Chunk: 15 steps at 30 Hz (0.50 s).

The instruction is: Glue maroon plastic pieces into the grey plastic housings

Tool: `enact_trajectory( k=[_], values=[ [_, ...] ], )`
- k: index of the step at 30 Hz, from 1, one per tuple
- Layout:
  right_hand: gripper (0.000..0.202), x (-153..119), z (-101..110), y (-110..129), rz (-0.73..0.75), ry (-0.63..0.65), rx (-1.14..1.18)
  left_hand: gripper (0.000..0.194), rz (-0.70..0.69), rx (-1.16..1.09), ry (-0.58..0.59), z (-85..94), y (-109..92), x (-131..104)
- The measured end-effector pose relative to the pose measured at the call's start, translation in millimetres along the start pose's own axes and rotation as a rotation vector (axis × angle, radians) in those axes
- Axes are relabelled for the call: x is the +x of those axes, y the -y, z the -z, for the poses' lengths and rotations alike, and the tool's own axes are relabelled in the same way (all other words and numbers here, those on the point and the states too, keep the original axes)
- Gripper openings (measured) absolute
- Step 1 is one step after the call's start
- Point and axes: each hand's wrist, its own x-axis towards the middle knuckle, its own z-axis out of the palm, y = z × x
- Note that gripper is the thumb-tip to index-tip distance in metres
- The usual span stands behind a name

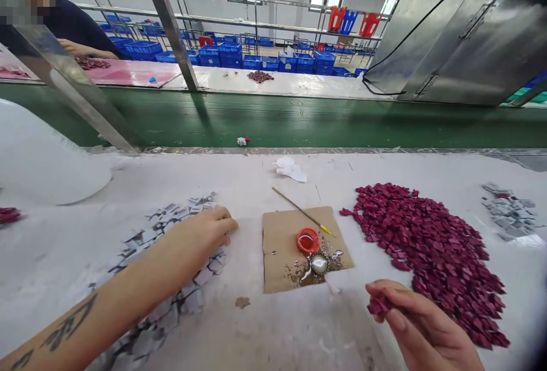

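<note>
My left hand (209, 233) reaches over a long spread of small grey-white pieces (192, 302), its fingers bent and pressed together at the right border of the spread. Whatever they grip, if anything, is hidden. Between thumb and fingers of my right hand (423, 322) is a small maroon piece (378, 306). Beyond that hand lies a big heap of similar maroon pieces (431, 234). Between the hands, a cardboard sheet (276, 257) bears a red round dish (308, 241), a small round metal cap (319, 264) with wet patches around it, and a thin brush (299, 210).
A crumpled white tissue (289, 169) lies behind the cardboard. More grey pieces (510, 211) sit far right; a white container (47, 154) stands left. A green conveyor belt (277, 117) crosses behind the table. Across it, a person (81, 29) is at another worktop.
</note>
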Motion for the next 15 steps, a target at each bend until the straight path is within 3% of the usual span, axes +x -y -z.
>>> enact_trajectory(
  k=[6,10,12,15],
  values=[
    [0.011,-0.5,-11.6,10.5,0.089,-0.047,0.023,0.035,0.088,-0.113,-0.165,10.4,-2.1,5.1],
    [0.019,6.0,-12.9,7.7,0.171,-0.010,-0.326,0.037,0.289,-0.429,-0.338,17.1,-14.7,-26.6],
    [0.020,14.1,-16.5,6.2,0.292,0.052,-0.498,0.036,0.303,-0.613,-0.357,5.1,-28.7,-54.6],
    [0.022,27.7,-25.3,4.5,0.472,0.146,-0.599,0.027,0.152,-0.724,-0.432,-33.5,-60.7,-89.9]
  ],
)
